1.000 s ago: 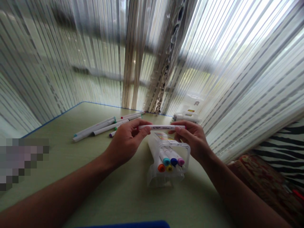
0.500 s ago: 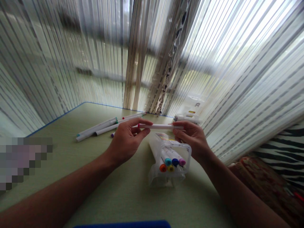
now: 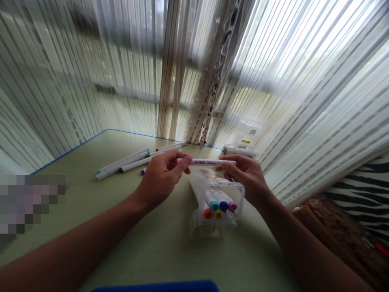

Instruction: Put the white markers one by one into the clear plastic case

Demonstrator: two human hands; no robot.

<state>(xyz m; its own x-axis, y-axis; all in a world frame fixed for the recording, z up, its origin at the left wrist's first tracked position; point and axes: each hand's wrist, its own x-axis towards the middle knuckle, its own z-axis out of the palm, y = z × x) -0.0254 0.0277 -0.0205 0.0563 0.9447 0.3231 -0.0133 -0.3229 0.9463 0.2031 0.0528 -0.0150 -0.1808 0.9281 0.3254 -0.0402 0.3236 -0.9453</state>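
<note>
A white marker with pinkish-red ends lies level between my two hands, its printed label facing me. My left hand pinches its left end, and my right hand holds the right end between thumb and fingers. Just below it, a clear plastic case lies on its side with its open end toward me. Inside are several white markers with orange, teal, yellow, blue and pink ends. Left of my left hand, several loose white markers lie on the table, partly hidden by that hand.
The pale green table has a blue edge. Another clear case stands at the back, by the striped curtain. A blue object shows at the near edge. Zebra-patterned fabric is at the right.
The marker has been rolled between my fingers, so its printed label now shows. My left thumb has moved up over its end. The case and the loose markers stay in place.
</note>
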